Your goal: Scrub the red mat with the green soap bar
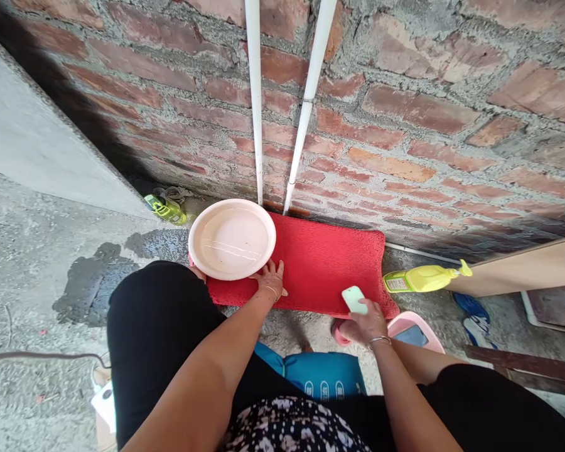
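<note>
A red mat (329,260) with a rough, fuzzy surface lies spread out at the foot of the wall. On its left end stands a round pale pink basin (232,269) with clear water in it. My left hand (270,280) lies on the mat just right of the basin, fingers spread and nothing held. Over the mat's front right part, my right hand (371,320) grips a pale green bar of soap (354,300) by its near end. Whether the soap touches the mat I cannot tell.
A yellow pump bottle (421,278) lies right of the mat, above a pink tub (433,336) holding a phone (410,335). Another yellow-green bottle (167,209) is left of the basin. White pipes (306,113) run down the brick wall (386,125). Blue shoes (475,317) lie far right.
</note>
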`<state>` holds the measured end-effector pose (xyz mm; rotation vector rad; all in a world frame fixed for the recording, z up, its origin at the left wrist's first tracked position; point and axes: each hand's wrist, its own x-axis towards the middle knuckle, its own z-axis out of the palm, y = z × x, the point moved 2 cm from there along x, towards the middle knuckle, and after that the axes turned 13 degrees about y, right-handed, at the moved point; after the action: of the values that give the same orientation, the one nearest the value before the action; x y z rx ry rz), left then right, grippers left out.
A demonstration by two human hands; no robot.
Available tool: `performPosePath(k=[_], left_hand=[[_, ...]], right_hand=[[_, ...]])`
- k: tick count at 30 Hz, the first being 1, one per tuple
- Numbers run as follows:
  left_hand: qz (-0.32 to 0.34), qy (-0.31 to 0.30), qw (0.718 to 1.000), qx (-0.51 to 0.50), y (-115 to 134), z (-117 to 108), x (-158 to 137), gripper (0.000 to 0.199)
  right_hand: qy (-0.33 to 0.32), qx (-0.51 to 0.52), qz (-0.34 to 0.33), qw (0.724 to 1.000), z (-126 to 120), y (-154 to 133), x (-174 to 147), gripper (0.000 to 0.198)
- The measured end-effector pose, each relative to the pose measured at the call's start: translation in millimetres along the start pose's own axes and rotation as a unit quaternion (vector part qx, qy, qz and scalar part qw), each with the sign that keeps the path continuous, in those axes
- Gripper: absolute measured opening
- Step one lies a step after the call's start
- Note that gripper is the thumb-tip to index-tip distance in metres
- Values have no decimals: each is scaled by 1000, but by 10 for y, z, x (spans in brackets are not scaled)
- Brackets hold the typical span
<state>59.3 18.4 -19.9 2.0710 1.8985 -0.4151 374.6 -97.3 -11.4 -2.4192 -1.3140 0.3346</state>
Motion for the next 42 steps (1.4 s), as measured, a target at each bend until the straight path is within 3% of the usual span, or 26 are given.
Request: performPosePath(k=[2, 5, 9, 12, 15, 20, 23, 25, 31, 34, 37, 42], left_hand=[[1, 3, 1000, -4, 0, -10, -5, 118], [5, 5, 1000, -8, -6, -25, -21, 117], [4, 8, 1000, -2, -17, -34, -39, 114], [7, 8, 1000, 2, -18, -33, -43, 113], [7, 11, 1000, 4, -15, -42, -43, 113], [6, 9, 1000, -1, -7, -64, -49, 113], [7, 15, 1000, -3, -7, -47, -51, 112], [6, 22, 1000, 0, -7, -18, -48, 112], [-1, 30, 1000, 6, -2, 72, -14, 116], [-3, 20, 1000, 2, 3, 82, 1, 118], [-3, 16, 1000, -2, 7, 70, 3, 118], [-2, 23, 1000, -14, 3, 48, -15, 114]], right_hand=[[48, 6, 37, 998, -107, 45, 96, 48], [56, 56, 5, 997, -25, -345, 161, 48], [-27, 74, -106, 991, 386, -1207, 159, 41], [-82, 21, -174, 981, 579, -1518, 198, 38], [-88, 8, -169, 982, 519, -1284, 312, 37], [20, 18, 42, 999, 138, -388, 497, 40], [80, 32, 71, 994, 84, -366, 544, 42], [64, 63, 32, 995, 203, -680, 565, 44], [-81, 78, -151, 982, 859, -2098, 520, 42], [-128, 53, -208, 968, 1044, -2389, 514, 40], [-124, 44, -196, 972, 1003, -2195, 653, 39], [-39, 44, -52, 997, 597, -1251, 1024, 44]])
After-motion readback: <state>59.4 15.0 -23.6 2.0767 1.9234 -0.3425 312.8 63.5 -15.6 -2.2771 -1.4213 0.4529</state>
